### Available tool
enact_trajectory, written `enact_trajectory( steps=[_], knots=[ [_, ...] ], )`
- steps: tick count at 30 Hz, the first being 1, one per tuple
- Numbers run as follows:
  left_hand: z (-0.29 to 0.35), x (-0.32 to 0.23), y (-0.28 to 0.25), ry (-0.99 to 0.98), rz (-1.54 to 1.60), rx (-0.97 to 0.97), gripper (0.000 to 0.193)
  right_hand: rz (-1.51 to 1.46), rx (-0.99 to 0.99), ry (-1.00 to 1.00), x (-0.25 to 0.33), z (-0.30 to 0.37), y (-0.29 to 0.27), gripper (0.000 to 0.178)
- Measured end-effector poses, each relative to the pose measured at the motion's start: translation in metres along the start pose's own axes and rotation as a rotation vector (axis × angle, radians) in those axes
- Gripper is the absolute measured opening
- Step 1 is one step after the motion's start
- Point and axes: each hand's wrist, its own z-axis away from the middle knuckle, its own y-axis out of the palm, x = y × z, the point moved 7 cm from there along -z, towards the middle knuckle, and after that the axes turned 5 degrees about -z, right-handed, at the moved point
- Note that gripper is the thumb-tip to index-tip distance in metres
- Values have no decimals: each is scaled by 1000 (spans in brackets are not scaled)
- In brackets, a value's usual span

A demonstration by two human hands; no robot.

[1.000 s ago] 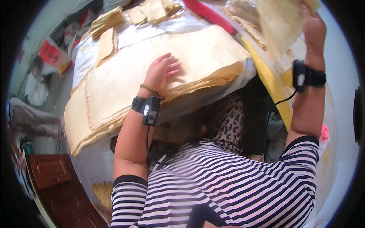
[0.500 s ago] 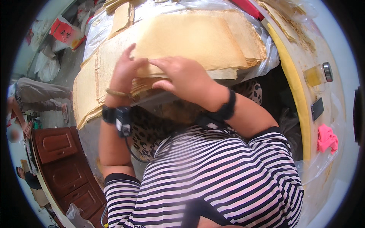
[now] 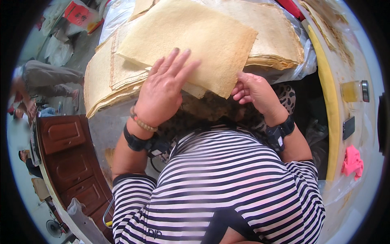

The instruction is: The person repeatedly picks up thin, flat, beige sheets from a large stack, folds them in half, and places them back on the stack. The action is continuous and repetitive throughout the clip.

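A thin tan sheet [image 3: 195,36] with rough edges lies askew over the piles in front of me, one corner pointing toward my body. Across its near left part my left hand [image 3: 164,87] rests flat with fingers spread. My right hand [image 3: 254,91] pinches the sheet's near right corner between thumb and fingers. Beneath are stacks of similar sheets: one pile [image 3: 98,83] on the left and another pile [image 3: 278,38] on the right. Whether the sheet is paper or some dried food, I cannot tell.
White plastic [image 3: 310,53] lies under the stacks. To the right, a ledge bears a lidded glass jar [image 3: 354,91], a phone [image 3: 348,127] and a pink cloth [image 3: 352,162]. Brown cabinets [image 3: 65,140] stand at left, with a person's legs [image 3: 53,75] beyond.
My right hand has moved right, from beside my left hand to the sheet's corner. My left hand has flattened onto the sheet, which now lies turned at an angle.
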Motion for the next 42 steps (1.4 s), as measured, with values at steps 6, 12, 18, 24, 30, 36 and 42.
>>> enact_trajectory(
  steps=[6,12,18,24,30,36,42],
  knots=[
    [26,16,11,-140,-49,-202,75,-20,212,140,-11,-7,51,30],
    [30,25,20,-8,123,-358,43,126,447,165,-17,5,91,34],
    [53,88,32,-667,1136,-363,25,292,414,-385,47,20,86,25],
    [38,131,32,-782,1230,-382,40,1154,18,-1347,116,18,119,32],
    [29,153,49,-886,1151,-232,40,1548,-66,-1322,113,-48,153,53],
    [13,167,49,-801,746,-275,43,1647,-17,-1220,105,-81,152,58],
    [17,129,0,-736,-280,-566,64,1628,62,-1096,98,-93,152,59]
  ],
)
